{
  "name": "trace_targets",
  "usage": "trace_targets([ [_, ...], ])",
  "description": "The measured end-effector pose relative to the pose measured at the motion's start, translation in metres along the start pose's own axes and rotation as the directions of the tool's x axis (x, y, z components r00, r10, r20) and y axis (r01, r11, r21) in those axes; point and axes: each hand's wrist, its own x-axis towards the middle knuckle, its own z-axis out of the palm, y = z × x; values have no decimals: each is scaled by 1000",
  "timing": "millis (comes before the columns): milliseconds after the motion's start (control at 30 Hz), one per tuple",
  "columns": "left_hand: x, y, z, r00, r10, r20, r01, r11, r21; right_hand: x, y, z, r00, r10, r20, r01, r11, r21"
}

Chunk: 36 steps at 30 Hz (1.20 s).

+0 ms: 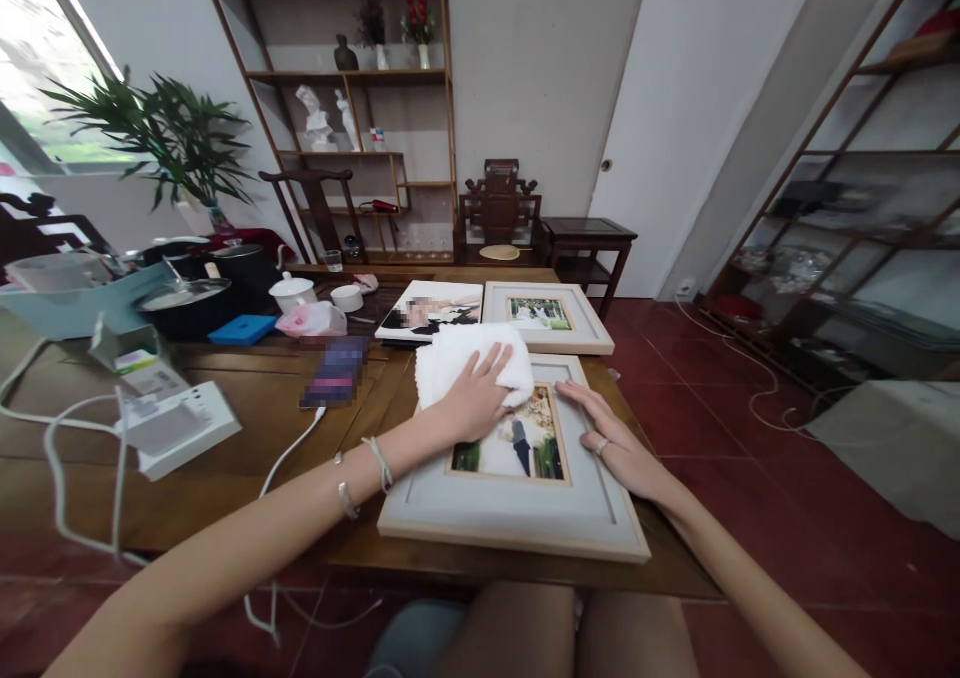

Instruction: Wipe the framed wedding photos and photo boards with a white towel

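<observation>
A wooden picture frame with a pale mat lies flat on the table in front of me. Part of the colour photo in it shows below my left hand. My left hand presses a folded white towel onto the upper left of the frame, fingers curved over the cloth. The towel covers that corner. On the frame's right side rests my right hand, with its fingers stretched out and nothing held.
Behind stand a second framed photo and a photo panel. Leftward on the wooden table are a phone with a white cable, a blue box, an opened white box, pots and a lidded cup.
</observation>
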Motion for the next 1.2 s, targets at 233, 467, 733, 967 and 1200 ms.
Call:
trace_targets([
  [233, -27, 35, -30, 977, 107, 182, -104, 994, -22, 0, 1, 1, 1000, 5, -22, -4, 1000, 12],
  [467, -66, 77, -62, 927, 241, 286, -240, 970, -39, 3, 4, 1, 998, -57, -8, 57, 998, -20],
  [733, -43, 74, -45, 959, 251, 133, -234, 963, -132, 2, 1, 1, 999, 21, -26, -22, 1000, -6],
  [967, 23, 37, -9, 992, 121, -39, -118, 991, 67, -3, 7, 3, 996, 82, -29, -81, 997, 17],
  [1200, 33, 54, -10, 986, 168, -11, -167, 984, 58, -1, 7, 6, 975, 207, -84, -202, 977, 63],
])
